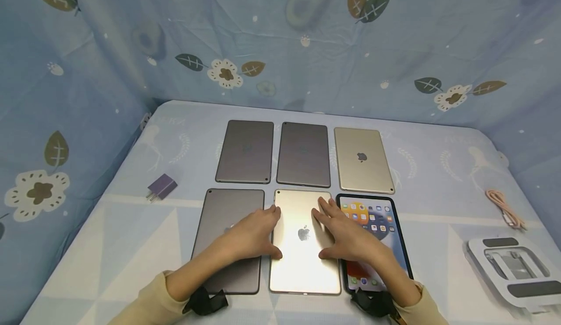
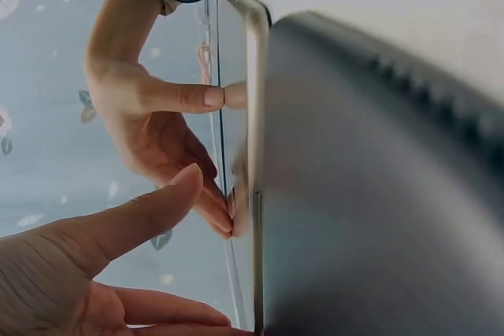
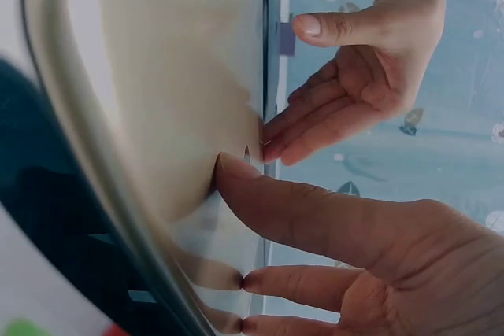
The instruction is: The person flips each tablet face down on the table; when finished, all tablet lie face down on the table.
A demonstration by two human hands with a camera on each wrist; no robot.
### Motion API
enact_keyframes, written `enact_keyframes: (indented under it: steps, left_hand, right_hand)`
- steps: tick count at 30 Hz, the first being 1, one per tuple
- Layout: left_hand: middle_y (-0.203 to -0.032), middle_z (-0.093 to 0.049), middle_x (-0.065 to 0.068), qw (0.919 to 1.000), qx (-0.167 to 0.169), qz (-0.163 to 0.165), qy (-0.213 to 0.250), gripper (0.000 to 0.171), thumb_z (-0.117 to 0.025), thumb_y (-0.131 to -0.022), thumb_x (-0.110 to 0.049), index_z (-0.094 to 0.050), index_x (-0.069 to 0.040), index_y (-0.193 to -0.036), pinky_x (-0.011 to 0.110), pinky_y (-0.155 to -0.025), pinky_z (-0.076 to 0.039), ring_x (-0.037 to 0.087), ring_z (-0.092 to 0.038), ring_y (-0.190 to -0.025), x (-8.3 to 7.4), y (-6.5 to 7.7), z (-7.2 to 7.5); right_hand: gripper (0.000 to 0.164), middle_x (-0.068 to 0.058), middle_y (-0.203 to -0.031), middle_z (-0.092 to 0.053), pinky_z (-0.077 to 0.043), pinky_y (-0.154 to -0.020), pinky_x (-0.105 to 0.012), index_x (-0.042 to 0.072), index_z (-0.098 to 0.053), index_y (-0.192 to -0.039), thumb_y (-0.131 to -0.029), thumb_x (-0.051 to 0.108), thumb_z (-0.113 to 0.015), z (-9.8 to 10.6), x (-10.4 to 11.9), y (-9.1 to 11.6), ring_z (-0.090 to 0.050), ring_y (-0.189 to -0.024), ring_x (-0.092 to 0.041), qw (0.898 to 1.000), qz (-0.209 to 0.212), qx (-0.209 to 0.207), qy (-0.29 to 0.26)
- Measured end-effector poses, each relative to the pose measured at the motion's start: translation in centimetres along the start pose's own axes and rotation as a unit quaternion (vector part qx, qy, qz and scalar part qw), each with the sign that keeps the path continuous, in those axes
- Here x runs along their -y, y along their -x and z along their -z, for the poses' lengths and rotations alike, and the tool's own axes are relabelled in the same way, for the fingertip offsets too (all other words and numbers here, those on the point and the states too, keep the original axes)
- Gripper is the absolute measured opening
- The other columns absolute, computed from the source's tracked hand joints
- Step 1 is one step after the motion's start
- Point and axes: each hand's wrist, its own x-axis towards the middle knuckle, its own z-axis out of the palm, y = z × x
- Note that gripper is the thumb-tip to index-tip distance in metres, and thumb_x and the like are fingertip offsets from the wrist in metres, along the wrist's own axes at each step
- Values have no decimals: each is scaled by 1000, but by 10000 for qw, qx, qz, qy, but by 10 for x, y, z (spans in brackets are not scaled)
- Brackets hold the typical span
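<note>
A gold tablet (image 1: pixel 302 271) lies back up in the middle of the front row, its apple logo showing. My left hand (image 1: pixel 252 235) is at its left edge, partly over a dark grey tablet (image 1: pixel 232 276). The left thumb (image 2: pixel 169 198) stands apart from the gold tablet; whether the other fingertips touch the edge I cannot tell. With its fingertips, my right hand (image 1: pixel 350 237) touches the gold tablet's back near the right side, and the right thumb (image 3: pixel 291 206) rests on it too. Beneath the right wrist, a black-framed tablet (image 1: pixel 381 227) shows a lit screen of app icons.
Behind lie two dark grey tablets, one left (image 1: pixel 245 152) and one middle (image 1: pixel 303 154), beside another gold tablet (image 1: pixel 364 171). A purple charger plug (image 1: pixel 162 187) sits left. On the right are a coiled pink cable (image 1: pixel 504 207) and a white folding stand (image 1: pixel 514 271). Patterned curtains surround the table.
</note>
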Motion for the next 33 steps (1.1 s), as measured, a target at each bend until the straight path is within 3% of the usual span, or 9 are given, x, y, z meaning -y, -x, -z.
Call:
enact_keyframes:
  steps: [6, 11, 18, 26, 33]
  left_hand:
    - [-138, -47, 33, 9997, -117, -12, -198, 85, -86, -70, -30, -47, 15, -131, 46, -100, -48, 43, -54, -122, -4, -1, -2]
    - [-138, -49, 29, 9987, -206, -243, -387, 79, -82, -75, -32, -49, 13, -131, 44, -105, -44, 39, -49, -129, -14, -5, -4]
    - [-143, -48, 21, 9930, 111, -642, -989, 77, -76, -80, -40, -49, 6, -135, 36, -106, -44, 30, -48, -132, -47, -33, -12]
    - [-129, -59, 15, 9748, 181, -1322, -1786, 73, -77, -76, -49, -60, 3, -125, 28, -92, -53, 22, -58, -117, -74, -70, -32]
    - [-132, -58, 19, 9711, 247, -1181, -2058, 75, -80, -72, -48, -60, 1, -125, 33, -99, -49, 29, -53, -126, -88, -85, -38]
  right_hand:
    - [86, -20, -159, -19, -30, -110, -60, 0, -40, -144, -72, 21, -83, 1, -1, 1, -12, -147, -42, 10000, 17, -64, 51]
    - [84, -19, -156, -27, -32, -109, -59, 1, -42, -144, -73, 23, -82, 3, -7, 1, -24, -144, -42, 9998, 50, -212, -5]
    - [82, -22, -153, -33, -33, -106, -64, -1, -44, -142, -74, 23, -82, 10, -30, 6, -31, -139, -46, 9984, -85, -537, 134]
    - [83, -25, -152, -32, -23, -106, -71, -3, -46, -139, -72, 28, -83, 23, -54, 22, -31, -136, -51, 9966, -256, -771, 122]
    - [91, -32, -146, -35, -28, -101, -74, -7, -46, -137, -67, 36, -85, 31, -79, 39, -36, -129, -57, 9904, -834, -1039, 376]
